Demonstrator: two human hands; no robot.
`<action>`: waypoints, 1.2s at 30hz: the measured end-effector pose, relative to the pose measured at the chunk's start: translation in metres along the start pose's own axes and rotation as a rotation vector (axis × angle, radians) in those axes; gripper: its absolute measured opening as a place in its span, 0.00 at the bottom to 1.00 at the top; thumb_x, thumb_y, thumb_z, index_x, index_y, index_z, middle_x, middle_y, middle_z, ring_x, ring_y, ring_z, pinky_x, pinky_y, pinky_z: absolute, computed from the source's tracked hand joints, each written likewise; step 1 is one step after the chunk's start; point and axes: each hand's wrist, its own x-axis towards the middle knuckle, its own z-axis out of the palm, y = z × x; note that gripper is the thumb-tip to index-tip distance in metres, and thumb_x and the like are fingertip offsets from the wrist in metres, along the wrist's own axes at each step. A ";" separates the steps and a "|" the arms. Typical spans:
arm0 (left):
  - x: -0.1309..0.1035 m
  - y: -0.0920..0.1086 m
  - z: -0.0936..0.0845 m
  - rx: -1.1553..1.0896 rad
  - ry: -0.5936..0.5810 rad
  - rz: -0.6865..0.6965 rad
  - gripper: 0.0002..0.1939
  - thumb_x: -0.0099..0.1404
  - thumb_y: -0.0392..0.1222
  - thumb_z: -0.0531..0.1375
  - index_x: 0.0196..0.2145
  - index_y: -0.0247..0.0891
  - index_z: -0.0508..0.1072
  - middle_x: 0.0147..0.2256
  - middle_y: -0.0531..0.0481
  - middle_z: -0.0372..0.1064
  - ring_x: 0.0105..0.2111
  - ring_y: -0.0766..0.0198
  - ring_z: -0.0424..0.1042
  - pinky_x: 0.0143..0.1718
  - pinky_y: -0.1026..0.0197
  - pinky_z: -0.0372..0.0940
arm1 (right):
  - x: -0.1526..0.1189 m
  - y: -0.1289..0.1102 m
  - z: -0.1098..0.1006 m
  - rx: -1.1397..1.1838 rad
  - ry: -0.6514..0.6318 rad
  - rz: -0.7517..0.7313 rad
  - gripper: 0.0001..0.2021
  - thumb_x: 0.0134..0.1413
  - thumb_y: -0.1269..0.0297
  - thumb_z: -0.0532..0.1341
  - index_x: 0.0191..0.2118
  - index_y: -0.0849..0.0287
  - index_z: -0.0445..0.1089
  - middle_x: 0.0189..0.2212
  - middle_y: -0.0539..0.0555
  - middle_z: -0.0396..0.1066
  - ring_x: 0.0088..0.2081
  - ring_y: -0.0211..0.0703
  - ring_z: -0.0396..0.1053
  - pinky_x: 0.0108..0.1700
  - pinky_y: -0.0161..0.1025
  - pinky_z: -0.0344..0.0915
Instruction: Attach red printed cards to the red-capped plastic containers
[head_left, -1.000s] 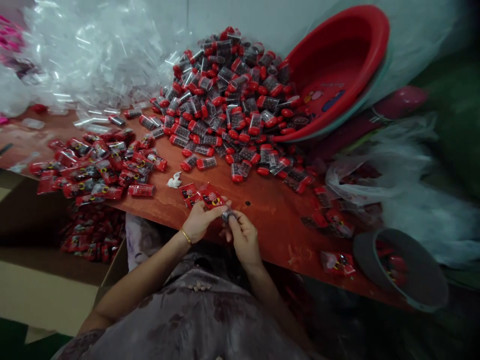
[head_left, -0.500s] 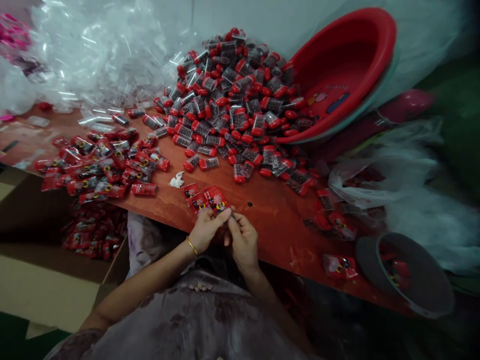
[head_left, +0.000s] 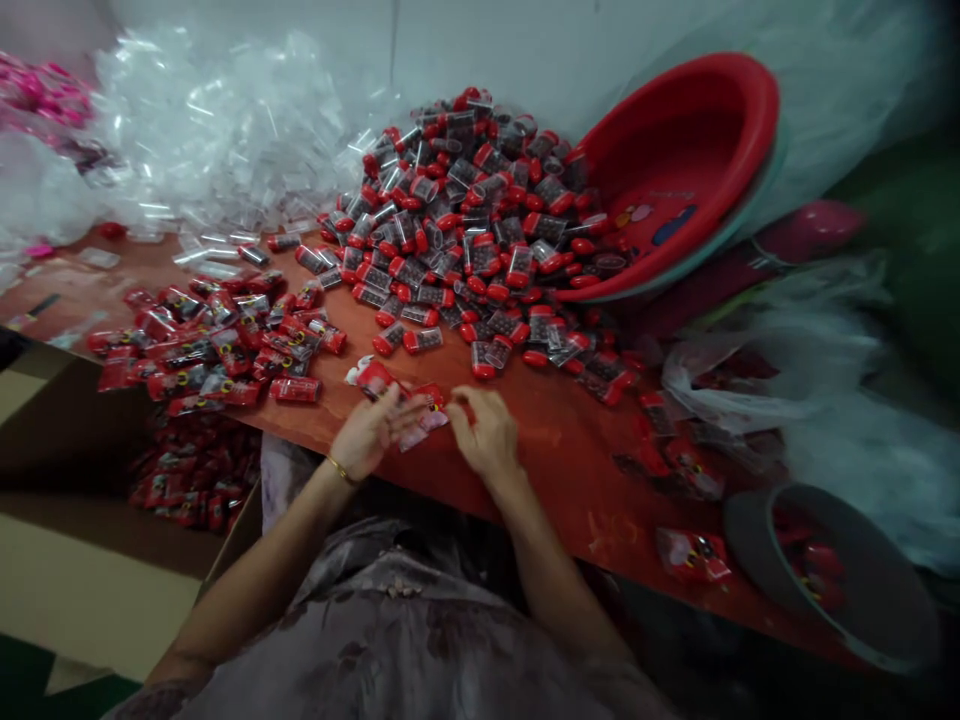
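Observation:
Flat red printed packets (head_left: 429, 397) lie on the table in front of me, partly covered by my fingers. A pinkish-white flat piece (head_left: 420, 432) shows at their near side. My left hand (head_left: 365, 437), with a gold bangle on its wrist, reaches over the packets from the left, fingers stretched out and slightly blurred. Just right of the packets is my right hand (head_left: 486, 432), its fingers loosely curled with a gap at the thumb and nothing visible in it. Another red packet (head_left: 373, 376) lies beyond my left fingertips, beside a crumpled white scrap (head_left: 358, 368).
Behind rises a heap of clear tubes with red caps (head_left: 480, 230), against a tilted red basin (head_left: 757, 110). Filled red packs (head_left: 225, 345) lie left, above a cardboard box (head_left: 90, 590). Clear plastic pieces (head_left: 225, 130) fill the back left. A grey tub (head_left: 757, 520) stands right.
My hands have moved apart, the left going left with its fingers spreading. The packets between them have shifted and lie differently. The whole view has tilted slightly upward.

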 end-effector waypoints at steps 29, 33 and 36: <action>0.026 0.014 -0.026 1.807 0.484 0.839 0.18 0.65 0.47 0.52 0.47 0.39 0.74 0.57 0.39 0.61 0.61 0.45 0.53 0.59 0.42 0.47 | -0.055 0.050 -0.012 -0.587 0.006 0.016 0.20 0.60 0.58 0.51 0.53 0.62 0.65 0.56 0.63 0.62 0.57 0.55 0.58 0.54 0.52 0.56; 0.029 -0.019 -0.005 1.819 0.188 0.824 0.19 0.58 0.55 0.59 0.44 0.45 0.76 0.55 0.41 0.65 0.60 0.44 0.55 0.59 0.41 0.48 | -0.056 0.051 -0.012 -0.578 0.021 0.007 0.20 0.60 0.58 0.52 0.53 0.63 0.65 0.56 0.64 0.63 0.57 0.57 0.58 0.52 0.52 0.58; 0.039 -0.034 -0.003 1.810 0.162 0.741 0.13 0.58 0.51 0.60 0.40 0.47 0.78 0.54 0.44 0.66 0.60 0.43 0.55 0.58 0.38 0.48 | -0.056 0.051 -0.012 -0.546 0.028 -0.005 0.20 0.60 0.59 0.52 0.54 0.62 0.65 0.56 0.65 0.62 0.58 0.56 0.57 0.52 0.52 0.59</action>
